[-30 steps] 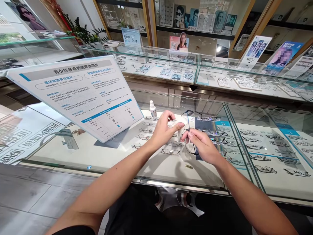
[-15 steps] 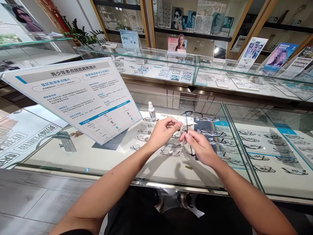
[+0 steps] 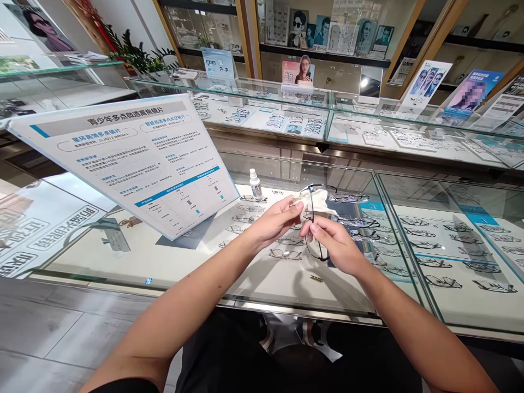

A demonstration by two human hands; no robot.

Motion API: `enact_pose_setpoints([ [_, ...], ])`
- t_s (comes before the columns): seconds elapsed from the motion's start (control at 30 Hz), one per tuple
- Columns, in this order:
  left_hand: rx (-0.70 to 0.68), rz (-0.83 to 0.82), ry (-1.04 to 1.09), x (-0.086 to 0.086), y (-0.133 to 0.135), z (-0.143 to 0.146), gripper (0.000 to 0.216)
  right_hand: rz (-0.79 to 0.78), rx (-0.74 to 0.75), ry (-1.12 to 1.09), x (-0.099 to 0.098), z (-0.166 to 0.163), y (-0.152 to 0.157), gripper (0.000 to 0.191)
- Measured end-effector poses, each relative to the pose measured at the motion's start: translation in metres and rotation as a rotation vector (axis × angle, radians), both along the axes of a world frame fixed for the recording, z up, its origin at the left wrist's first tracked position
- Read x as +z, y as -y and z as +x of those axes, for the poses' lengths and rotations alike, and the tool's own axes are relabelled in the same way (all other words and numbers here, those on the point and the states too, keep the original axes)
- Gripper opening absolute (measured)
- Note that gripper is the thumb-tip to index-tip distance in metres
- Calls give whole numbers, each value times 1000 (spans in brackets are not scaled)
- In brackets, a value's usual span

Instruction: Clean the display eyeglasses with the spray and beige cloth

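Upright over the glass counter, a pair of dark thin-rimmed glasses is pinched between the thumb and fingers of my right hand. A white cloth is bunched in my left hand, against the upper part of the glasses. My left fingertips are partly hidden behind the cloth and frame. Past my left hand stands a small white spray bottle. On the counter below my right hand lies a small gold-coloured piece, too small to name.
A large printed sign board leans over the counter at left. Rows of glasses lie in the display case under my hands. Another glass display counter runs across the back. A grey tag-like card is at left.
The cloth has spread out further to the right behind the glasses, and my left hand has shifted slightly. My right hand keeps its hold on the glasses.
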State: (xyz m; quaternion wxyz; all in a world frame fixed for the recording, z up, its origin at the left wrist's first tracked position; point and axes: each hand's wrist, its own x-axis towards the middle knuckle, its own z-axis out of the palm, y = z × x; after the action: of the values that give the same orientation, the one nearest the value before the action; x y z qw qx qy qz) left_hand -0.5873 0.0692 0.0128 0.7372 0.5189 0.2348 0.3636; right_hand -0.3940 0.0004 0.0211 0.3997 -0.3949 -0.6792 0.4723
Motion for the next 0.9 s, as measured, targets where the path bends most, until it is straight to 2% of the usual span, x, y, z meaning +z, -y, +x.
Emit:
enact_pose_setpoints([
  [0.13, -125, -64, 100, 2, 1, 3, 49, -18, 17, -23, -3, 1, -4, 47],
  [0.27, -142, -60, 83, 1, -2, 2, 50, -45, 12, -37, -6, 2, -7, 48],
  [0.53, -158, -19, 32, 5, -2, -3, 46, -216, 17, -192, -11, 5, -10, 45],
  [0.73, -119, 9, 59, 1, -2, -2, 63, -202, 36, -213, -11, 8, -11, 41],
  [0.9, -99, 29, 64, 7, 5, 0, 73, -171, 66, -238, -7, 5, -9, 42],
])
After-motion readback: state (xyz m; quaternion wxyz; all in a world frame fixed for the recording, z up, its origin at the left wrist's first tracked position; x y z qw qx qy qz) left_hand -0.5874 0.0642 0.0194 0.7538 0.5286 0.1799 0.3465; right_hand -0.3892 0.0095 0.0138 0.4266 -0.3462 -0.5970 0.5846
